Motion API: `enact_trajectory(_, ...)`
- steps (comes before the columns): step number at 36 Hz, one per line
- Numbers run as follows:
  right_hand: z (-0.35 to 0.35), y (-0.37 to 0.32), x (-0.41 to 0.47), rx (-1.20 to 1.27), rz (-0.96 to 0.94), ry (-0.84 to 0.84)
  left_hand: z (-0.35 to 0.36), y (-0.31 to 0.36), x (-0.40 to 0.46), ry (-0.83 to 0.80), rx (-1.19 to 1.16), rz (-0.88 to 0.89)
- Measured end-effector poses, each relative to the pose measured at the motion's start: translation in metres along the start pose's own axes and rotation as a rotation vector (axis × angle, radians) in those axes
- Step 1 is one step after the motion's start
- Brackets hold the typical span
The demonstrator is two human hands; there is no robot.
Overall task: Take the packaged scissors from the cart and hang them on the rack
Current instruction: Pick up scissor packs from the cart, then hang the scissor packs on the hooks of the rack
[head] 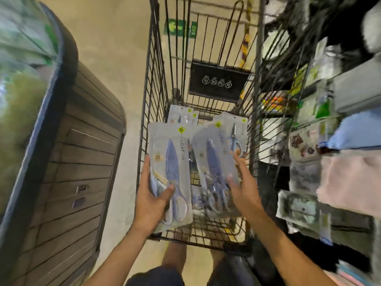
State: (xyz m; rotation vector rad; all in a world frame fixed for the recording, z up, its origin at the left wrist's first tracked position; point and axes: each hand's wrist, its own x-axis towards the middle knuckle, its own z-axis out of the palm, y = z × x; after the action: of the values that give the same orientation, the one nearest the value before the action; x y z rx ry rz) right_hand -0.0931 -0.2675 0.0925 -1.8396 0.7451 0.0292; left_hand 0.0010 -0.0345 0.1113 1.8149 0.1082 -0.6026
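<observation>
Left hand grips one scissors pack; right hand spread open over three more in the cart.

Left hand grips a packaged scissors pack over the wire cart; right hand hovers open, fingers spread, over another pack.

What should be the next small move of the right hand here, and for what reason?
Probably close the right hand on the second scissors pack in the cart. Its fingers lie straight over that pack, gripping nothing, while the left hand already holds a pack.
</observation>
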Motion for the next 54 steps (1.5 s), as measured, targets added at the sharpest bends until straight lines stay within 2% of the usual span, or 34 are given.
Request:
enact_trajectory(4,-0.033,-0.04,-0.033,0.11,0.114,0.051,-0.014,0.041,-0.022,-0.056,0.053,0.084)
enact_trajectory(11,-0.077,-0.085,-0.097,0.387,0.057,0.249,-0.031,0.094,-0.05,-0.147,0.121,0.202)
enact_trajectory(18,-0.116,-0.093,-0.181,0.519,-0.054,0.434,-0.014,0.136,-0.083,-0.297,0.171,0.33)
enact_trajectory(22,-0.134,-0.09,-0.233,0.558,-0.069,0.526,0.007,0.154,-0.116,-0.395,0.066,0.361)
enact_trajectory(25,-0.142,-0.082,-0.268,0.603,-0.088,0.616,0.021,0.162,-0.145,-0.457,0.078,0.43)
enact_trajectory(35,-0.139,-0.056,-0.385,0.652,-0.106,0.839,0.044,0.167,-0.239,-0.651,0.217,0.577)
enact_trajectory(43,-0.121,-0.056,-0.459,0.721,-0.129,0.945,0.052,0.18,-0.308,-0.824,0.169,0.661)
enact_trajectory(52,-0.103,-0.08,-0.529,0.812,-0.11,1.154,0.061,0.194,-0.335,-1.037,0.183,0.678)
enact_trajectory(54,-0.099,-0.089,-0.542,0.792,-0.105,1.212,0.061,0.199,-0.337,-1.086,0.176,0.749)
